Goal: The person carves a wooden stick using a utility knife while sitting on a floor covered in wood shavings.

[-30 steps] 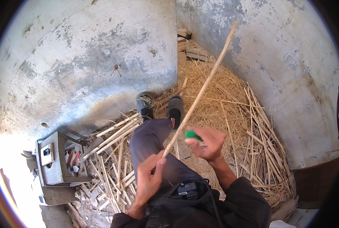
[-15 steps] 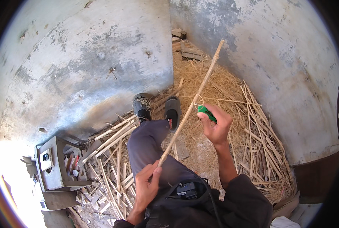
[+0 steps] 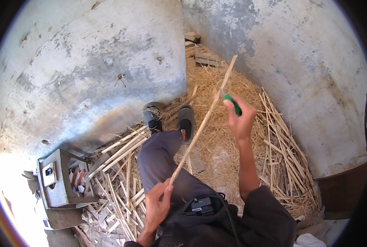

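1. A long thin stick (image 3: pixel 202 123) is held at its lower end by the left hand (image 3: pixel 156 206), whose fingers are closed around it just above the lap.
2. The long axis of the stick is directed up and away to the right, from this grip toward the corner of the two concrete walls (image 3: pixel 109 74).
3. A green-handled tool (image 3: pixel 232 103) is clenched in the right hand (image 3: pixel 240 119), and it is touching the stick near its far end.
4. The right hand is therefore the one nearer to the tip.
5. Straw and split strips (image 3: pixel 282 144) are spread on the ground around the shoes (image 3: pixel 169 117).
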Tool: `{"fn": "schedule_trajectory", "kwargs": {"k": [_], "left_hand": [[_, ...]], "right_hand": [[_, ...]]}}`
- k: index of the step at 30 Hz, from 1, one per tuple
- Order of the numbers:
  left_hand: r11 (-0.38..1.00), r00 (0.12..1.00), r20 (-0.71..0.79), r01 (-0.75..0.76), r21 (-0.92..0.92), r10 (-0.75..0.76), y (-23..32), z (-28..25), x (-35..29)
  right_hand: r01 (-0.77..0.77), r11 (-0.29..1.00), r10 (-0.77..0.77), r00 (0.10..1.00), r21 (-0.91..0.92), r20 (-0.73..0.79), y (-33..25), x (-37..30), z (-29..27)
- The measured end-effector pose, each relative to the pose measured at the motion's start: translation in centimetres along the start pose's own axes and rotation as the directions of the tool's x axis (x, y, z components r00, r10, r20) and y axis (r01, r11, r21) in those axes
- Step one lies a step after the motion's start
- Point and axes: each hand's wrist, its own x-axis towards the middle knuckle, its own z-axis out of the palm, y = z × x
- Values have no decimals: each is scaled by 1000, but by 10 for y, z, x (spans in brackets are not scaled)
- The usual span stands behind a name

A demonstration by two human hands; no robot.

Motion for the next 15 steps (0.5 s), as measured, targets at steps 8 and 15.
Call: {"fn": "schedule_trajectory", "kwargs": {"k": [8,15], "left_hand": [[1000,1000,-21,-21,-9,21,-3,1,-7],[1000,1000,-16,10,-4,-10,-15,0,-4]], "right_hand": [[-33,999,29,996,-42,-83,13,30,-1],[-504,782,375,850,365,371,24,28,-9]]}}
